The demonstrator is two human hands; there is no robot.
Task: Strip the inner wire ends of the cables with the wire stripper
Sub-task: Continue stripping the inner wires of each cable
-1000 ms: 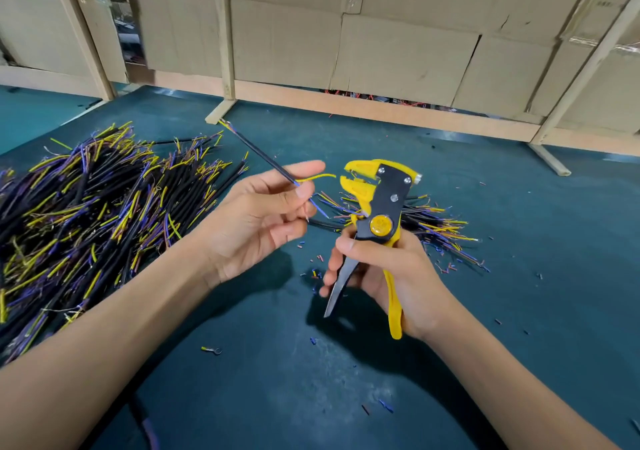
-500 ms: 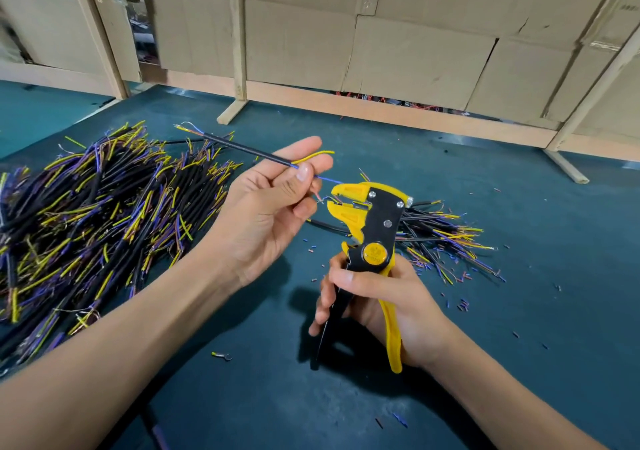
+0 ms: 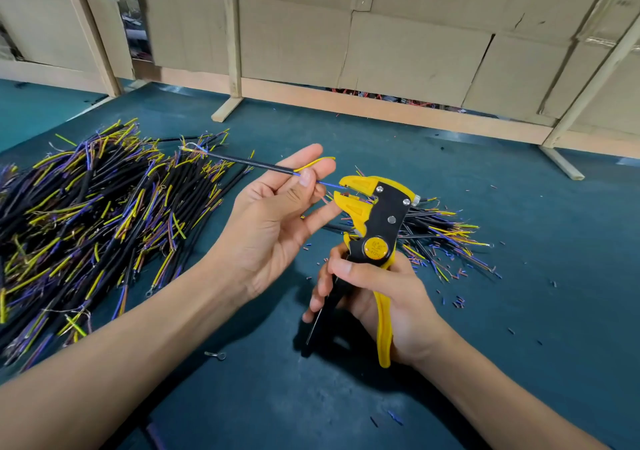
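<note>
Teal table (image 3: pixel 519 363): left hand (image 3: pixel 277 221) pinches cable (image 3: pixel 249 162), blue wire (image 3: pixel 327 184) entering wire stripper (image 3: pixel 372 221) gripped by right hand (image 3: pixel 381 297).

One wire stripper (image 3: pixel 375 228). Two cable piles flank it: large pile (image 3: pixel 79 228) left, smaller pile (image 3: pixel 446 238) right. One held cable (image 3: pixel 249 162), two hands.

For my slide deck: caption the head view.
Left hand feeds a cable's blue wire into the yellow wire stripper gripped by the right hand.
</note>
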